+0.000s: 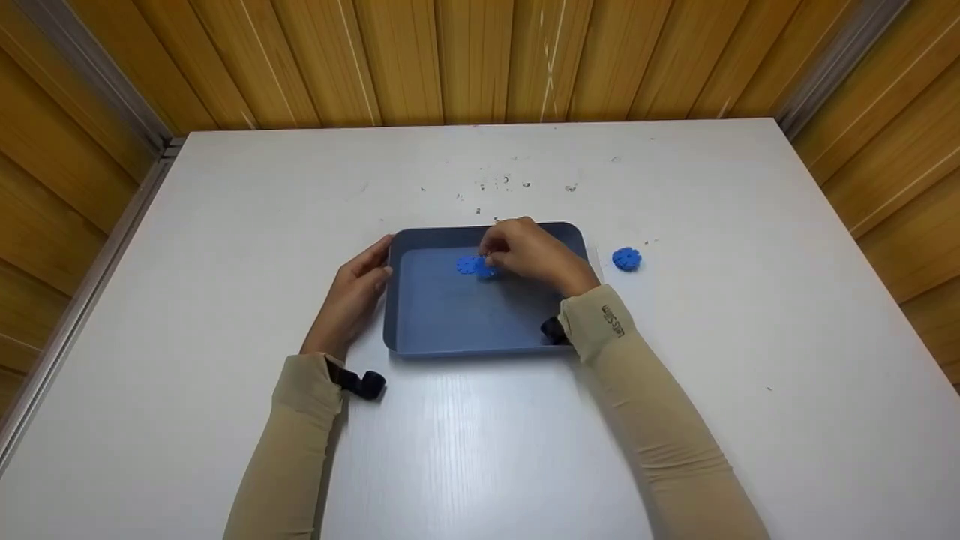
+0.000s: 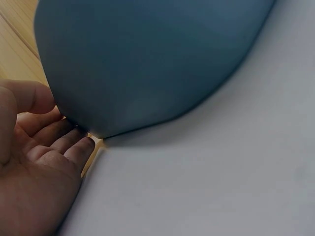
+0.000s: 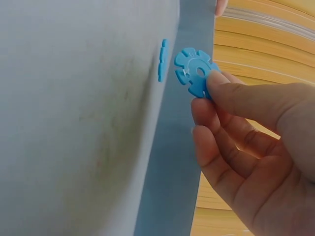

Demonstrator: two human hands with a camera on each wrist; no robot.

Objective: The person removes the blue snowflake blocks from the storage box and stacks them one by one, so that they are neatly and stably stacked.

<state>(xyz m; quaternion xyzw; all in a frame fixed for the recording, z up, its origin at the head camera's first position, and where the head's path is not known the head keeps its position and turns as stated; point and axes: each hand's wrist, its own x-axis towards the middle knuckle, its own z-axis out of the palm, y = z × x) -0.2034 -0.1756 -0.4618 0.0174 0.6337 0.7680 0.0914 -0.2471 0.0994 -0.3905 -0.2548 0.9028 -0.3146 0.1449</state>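
My right hand (image 1: 529, 251) is over the back part of a grey-blue rectangular tray (image 1: 480, 351). Thumb and fingertips pinch a blue notched plastic disc with a hole in its middle (image 3: 189, 69), tilted up above the tray's floor. Another blue notched disc (image 1: 466, 265) lies flat in the tray, just left of the held one. Along the tray's outer left wall rests my left hand (image 1: 352, 289), its fingers and thumb touching the side. In the left wrist view, the left fingers (image 2: 74, 147) meet the tray's corner loosely.
To the right of the tray, a small stack of blue notched discs (image 1: 627, 259) sits on the white table (image 1: 465, 450). Wood-patterned panels (image 1: 472, 60) stand behind the table and at both sides. Dark specks mark the tabletop behind the tray.
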